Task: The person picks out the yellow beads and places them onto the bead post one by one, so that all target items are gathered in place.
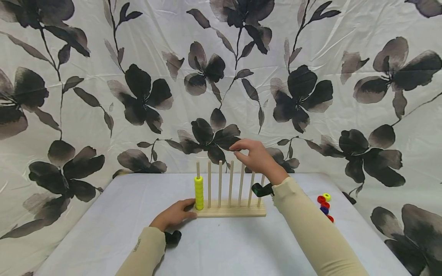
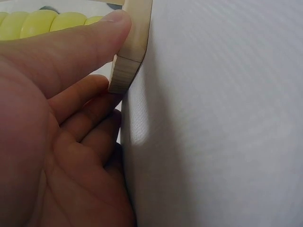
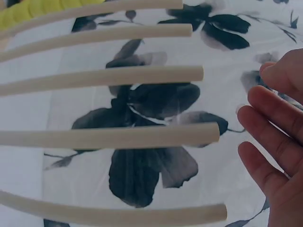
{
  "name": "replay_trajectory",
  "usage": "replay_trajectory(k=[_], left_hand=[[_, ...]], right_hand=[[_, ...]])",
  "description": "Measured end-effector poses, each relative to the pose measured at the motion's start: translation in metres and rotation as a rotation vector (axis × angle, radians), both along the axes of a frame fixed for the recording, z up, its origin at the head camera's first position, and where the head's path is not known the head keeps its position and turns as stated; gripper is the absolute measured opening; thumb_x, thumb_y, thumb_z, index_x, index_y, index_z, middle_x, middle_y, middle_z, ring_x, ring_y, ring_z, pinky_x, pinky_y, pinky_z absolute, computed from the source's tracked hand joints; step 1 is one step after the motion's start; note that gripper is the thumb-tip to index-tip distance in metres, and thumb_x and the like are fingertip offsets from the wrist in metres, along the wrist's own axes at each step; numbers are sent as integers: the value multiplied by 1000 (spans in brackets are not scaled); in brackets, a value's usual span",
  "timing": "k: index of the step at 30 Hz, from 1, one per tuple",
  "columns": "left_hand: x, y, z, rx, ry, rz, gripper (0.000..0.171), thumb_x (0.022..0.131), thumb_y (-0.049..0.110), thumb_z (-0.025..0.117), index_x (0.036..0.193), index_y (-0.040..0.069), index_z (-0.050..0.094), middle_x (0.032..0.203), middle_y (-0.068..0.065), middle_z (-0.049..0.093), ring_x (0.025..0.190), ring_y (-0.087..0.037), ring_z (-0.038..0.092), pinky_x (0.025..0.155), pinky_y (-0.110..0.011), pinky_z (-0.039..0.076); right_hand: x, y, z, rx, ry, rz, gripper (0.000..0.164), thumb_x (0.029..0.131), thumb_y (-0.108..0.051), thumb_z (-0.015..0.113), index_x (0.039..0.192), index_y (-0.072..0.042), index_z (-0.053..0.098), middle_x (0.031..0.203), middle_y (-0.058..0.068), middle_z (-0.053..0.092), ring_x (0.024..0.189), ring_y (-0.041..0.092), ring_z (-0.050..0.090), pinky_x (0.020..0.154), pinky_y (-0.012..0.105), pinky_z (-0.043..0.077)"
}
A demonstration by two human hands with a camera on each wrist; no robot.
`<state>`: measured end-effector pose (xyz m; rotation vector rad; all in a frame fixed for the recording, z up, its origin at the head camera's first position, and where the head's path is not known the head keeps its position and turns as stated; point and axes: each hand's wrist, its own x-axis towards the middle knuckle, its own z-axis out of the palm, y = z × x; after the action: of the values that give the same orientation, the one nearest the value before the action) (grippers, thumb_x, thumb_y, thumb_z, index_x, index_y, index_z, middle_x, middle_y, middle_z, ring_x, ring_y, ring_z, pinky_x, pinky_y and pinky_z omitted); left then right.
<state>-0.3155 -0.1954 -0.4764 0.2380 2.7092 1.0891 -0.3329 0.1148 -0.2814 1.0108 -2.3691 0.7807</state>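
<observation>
A wooden peg rack (image 1: 235, 213) with several upright pegs stands on the table. Yellow rings (image 1: 199, 193) are stacked on its leftmost peg, whose top stays bare; the other pegs carry no rings. My left hand (image 1: 176, 212) grips the rack's left end. In the left wrist view the thumb (image 2: 90, 45) lies on one side of the wooden base (image 2: 135, 33), the fingers on the other. My right hand (image 1: 254, 156) hovers over the pegs, fingers bent loosely. The right wrist view shows its fingers (image 3: 270, 125) apart, beyond the peg tips (image 3: 208, 132), holding nothing.
On the table's right side lie loose rings: red (image 1: 321, 199), yellow (image 1: 326, 197) and blue (image 1: 324, 210). A white cloth (image 1: 138, 199) covers the table. Behind it hangs a white curtain (image 1: 165, 30) with dark flowers.
</observation>
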Motion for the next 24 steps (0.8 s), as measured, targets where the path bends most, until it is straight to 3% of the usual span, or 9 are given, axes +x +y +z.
replay_trajectory(k=[9,16,24], left_hand=[[0,0,0,2,3,-3,69,85,35,73,145,13,45,149,-10,46,142,-36,35,114,-60,28],[0,1,0,-2,1,5,70,84,35,74,145,14,46,150,-11,46,142,-37,34,114,-62,27],[1,0,1,-7,10,8,69,85,34,74,145,15,46,149,-11,46,143,-37,34,114,-62,27]], right_hand=[[0,19,-2,-90,-101,-62,22,96,-14,58,114,-14,71,118,5,68,108,28,66,92,49,54],[0,33,-4,-113,-149,-125,22,97,-17,58,114,-14,70,118,5,68,104,26,67,86,44,56],[-4,51,-11,-143,-190,-178,25,98,-15,53,117,-13,69,119,7,68,106,27,65,91,45,54]])
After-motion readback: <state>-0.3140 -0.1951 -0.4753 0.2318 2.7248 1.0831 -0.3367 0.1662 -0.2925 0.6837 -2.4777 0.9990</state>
